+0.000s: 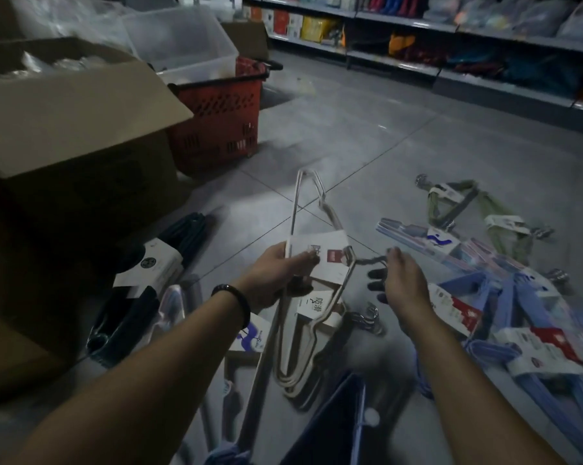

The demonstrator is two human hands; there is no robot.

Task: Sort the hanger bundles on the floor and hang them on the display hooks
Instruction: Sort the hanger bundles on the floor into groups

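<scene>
My left hand grips a bundle of cream hangers by its white paper label, lifted above the floor. Under it lies a second cream bundle on the tiles. My right hand hovers just right of the held bundle, fingers spread and holding nothing. Blue hanger bundles with red and white labels lie at the right. Olive green bundles lie beyond them. Black hanger bundles lie at the left. No display hooks are in view.
A large open cardboard box stands at the left, a red shopping basket behind it and clear plastic bins further back. Stocked store shelves run along the far right. Bare grey floor tiles lie between.
</scene>
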